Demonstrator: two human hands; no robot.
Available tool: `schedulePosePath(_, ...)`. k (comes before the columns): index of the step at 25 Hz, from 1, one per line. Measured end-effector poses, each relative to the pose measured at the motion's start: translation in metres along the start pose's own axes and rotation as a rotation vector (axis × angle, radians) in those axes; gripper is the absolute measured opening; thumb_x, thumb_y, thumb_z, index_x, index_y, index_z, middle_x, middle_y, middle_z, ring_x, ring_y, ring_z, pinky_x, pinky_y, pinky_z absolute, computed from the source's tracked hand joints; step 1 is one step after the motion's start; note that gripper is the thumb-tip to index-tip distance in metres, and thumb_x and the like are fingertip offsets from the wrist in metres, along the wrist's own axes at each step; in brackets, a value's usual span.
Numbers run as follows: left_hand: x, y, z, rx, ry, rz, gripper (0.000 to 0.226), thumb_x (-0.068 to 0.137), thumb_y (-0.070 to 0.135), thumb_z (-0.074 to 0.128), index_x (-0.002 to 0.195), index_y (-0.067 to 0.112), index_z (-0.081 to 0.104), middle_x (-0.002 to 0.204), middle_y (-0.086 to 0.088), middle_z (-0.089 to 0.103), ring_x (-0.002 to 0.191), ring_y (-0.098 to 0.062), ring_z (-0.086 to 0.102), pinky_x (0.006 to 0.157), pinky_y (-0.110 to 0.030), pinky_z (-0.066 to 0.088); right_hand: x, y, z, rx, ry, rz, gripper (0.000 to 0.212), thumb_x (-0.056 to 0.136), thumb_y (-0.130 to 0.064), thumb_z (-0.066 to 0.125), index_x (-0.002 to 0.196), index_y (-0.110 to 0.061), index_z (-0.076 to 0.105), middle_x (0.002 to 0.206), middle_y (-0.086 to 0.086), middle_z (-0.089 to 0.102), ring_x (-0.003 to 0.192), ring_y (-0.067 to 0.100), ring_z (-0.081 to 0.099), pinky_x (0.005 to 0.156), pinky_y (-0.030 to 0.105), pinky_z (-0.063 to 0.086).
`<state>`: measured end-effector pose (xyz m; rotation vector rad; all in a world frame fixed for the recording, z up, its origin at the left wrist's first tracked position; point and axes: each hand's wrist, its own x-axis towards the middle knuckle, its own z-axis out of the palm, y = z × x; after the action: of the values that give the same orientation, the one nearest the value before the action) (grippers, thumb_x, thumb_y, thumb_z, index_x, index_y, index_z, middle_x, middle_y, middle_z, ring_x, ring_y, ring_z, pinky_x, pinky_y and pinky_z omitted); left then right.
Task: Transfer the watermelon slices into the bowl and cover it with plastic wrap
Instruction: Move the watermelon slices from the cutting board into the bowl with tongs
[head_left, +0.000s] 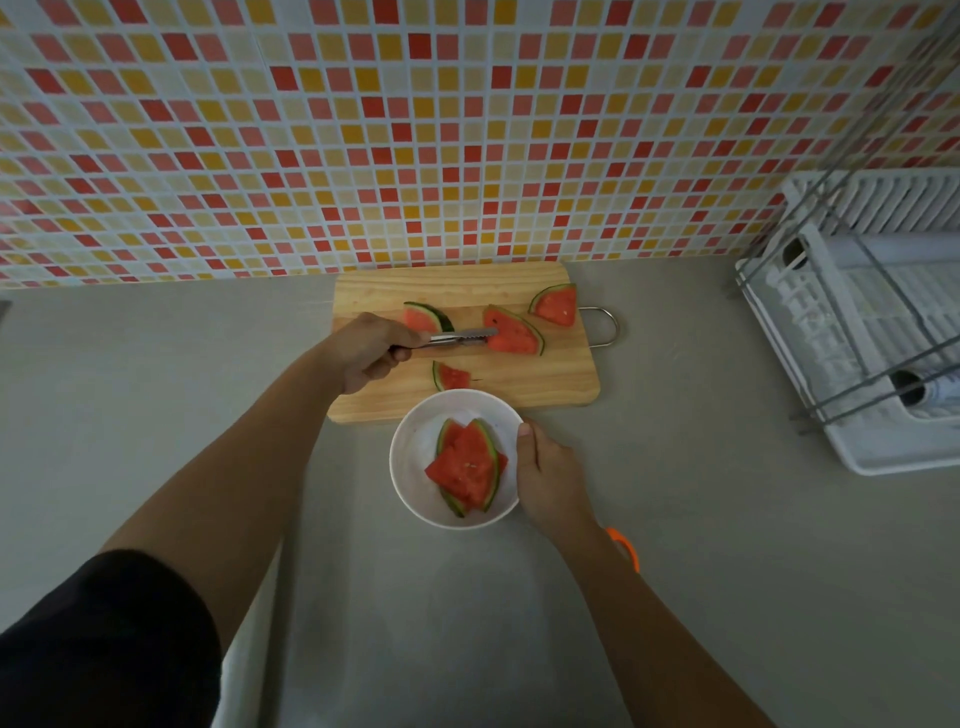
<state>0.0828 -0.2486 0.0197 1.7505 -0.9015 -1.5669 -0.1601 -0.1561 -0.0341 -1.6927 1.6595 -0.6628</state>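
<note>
A wooden cutting board (550, 379) lies against the tiled wall with several watermelon slices on it: one at the left (423, 317), one in the middle (514, 335), one at the far right (557, 305) and a small one near the front (451, 376). My left hand (366, 351) grips metal tongs (457, 339), whose tips touch the middle slice. In front of the board a white bowl (415, 462) holds a few overlapping slices (467, 467). My right hand (545, 473) holds the bowl's right rim.
A white dish rack (862, 332) with a wire frame stands at the right; a roll (919, 392), perhaps plastic wrap, lies in it. The board's metal handle (605, 325) sticks out to the right. An orange band (623, 545) shows by my right wrist. Grey counter all around.
</note>
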Motion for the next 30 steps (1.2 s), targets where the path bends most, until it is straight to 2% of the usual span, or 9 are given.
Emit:
schedulePosePath(3,-0.005,-0.009,-0.014,-0.033,0.001,-0.005,0.015,0.084,0.012,0.067,0.071,0.007,0.062,0.048,0.002,0.045,0.038,-0.006,0.029,0.032,-0.016,0.021,-0.001,0.000,0.000,0.013,-0.008,0.018,0.033,0.096,-0.038,0.030,0.085,-0.025,0.057,0.065,-0.014,0.050,0.066,0.013,0.050,0.062,0.027,0.034)
schedulePosePath(6,-0.008,-0.018,-0.021,-0.058,0.019,-0.011,0.010,0.085,0.011,0.065,0.078,0.005,0.062,0.048,0.002,0.044,0.040,-0.007,0.028,0.032,-0.015,0.020,-0.001,-0.001,0.000,0.028,-0.026,0.025,0.029,0.096,-0.038,0.030,0.078,-0.029,0.051,0.064,-0.013,0.051,0.067,0.015,0.052,0.064,0.027,0.035)
schedulePosePath(10,-0.011,-0.018,-0.018,-0.071,0.027,-0.010,0.007,0.086,0.009,0.062,0.085,0.003,0.063,0.053,-0.001,0.043,0.039,-0.006,0.029,0.031,-0.015,0.021,0.000,-0.001,-0.002,0.011,-0.030,0.021,0.030,0.097,-0.037,0.030,0.079,-0.028,0.052,0.069,-0.009,0.054,0.068,0.015,0.053,0.063,0.027,0.035)
schedulePosePath(13,-0.014,-0.015,-0.020,-0.050,0.029,-0.035,0.010,0.088,0.012,0.062,0.083,0.004,0.064,0.052,-0.001,0.043,0.040,-0.007,0.028,0.032,-0.015,0.021,-0.001,-0.001,-0.001,0.009,-0.037,0.019,0.029,0.097,-0.037,0.030,0.078,-0.029,0.050,0.065,-0.012,0.052,0.066,0.014,0.052,0.062,0.026,0.033)
schedulePosePath(16,-0.016,-0.010,-0.024,-0.029,0.052,-0.051,0.018,0.090,0.017,0.061,0.093,-0.001,0.066,0.046,0.002,0.044,0.036,-0.006,0.027,0.031,-0.014,0.020,0.000,-0.001,-0.001,0.009,-0.027,0.022,0.033,0.097,-0.037,0.030,0.085,-0.024,0.058,0.068,-0.013,0.052,0.066,0.012,0.050,0.063,0.025,0.033)
schedulePosePath(19,-0.017,-0.012,-0.023,0.001,0.075,-0.050,0.019,0.090,0.015,0.060,0.096,-0.002,0.065,0.044,0.001,0.045,0.033,-0.004,0.027,0.030,-0.014,0.020,0.000,-0.002,-0.001,0.005,-0.020,0.012,0.031,0.097,-0.037,0.030,0.080,-0.028,0.053,0.063,-0.014,0.051,0.062,0.007,0.048,0.058,0.025,0.031)
schedulePosePath(22,-0.011,-0.013,-0.018,0.108,0.084,-0.071,0.015,0.088,0.018,0.063,0.090,0.002,0.064,0.053,-0.003,0.044,0.037,-0.008,0.026,0.034,-0.017,0.020,0.000,-0.002,-0.001,0.001,-0.028,0.022,0.032,0.096,-0.039,0.029,0.080,-0.027,0.054,0.063,-0.013,0.051,0.061,0.007,0.049,0.056,0.026,0.032)
schedulePosePath(26,-0.006,-0.018,-0.012,0.129,0.039,-0.079,0.023,0.086,0.023,0.066,0.068,0.008,0.062,0.051,-0.001,0.045,0.038,-0.009,0.026,0.037,-0.018,0.019,0.000,0.000,0.000,0.009,-0.015,0.036,0.033,0.097,-0.038,0.031,0.083,-0.023,0.058,0.061,-0.015,0.049,0.058,0.001,0.047,0.060,0.025,0.032)
schedulePosePath(30,0.001,-0.022,-0.009,0.066,0.012,-0.101,0.020,0.085,0.021,0.066,0.069,0.009,0.065,0.051,0.000,0.047,0.036,-0.007,0.029,0.033,-0.016,0.022,0.001,0.000,0.000,0.021,-0.007,0.030,0.034,0.097,-0.036,0.032,0.087,-0.021,0.061,0.063,-0.012,0.051,0.058,0.002,0.048,0.060,0.026,0.033)
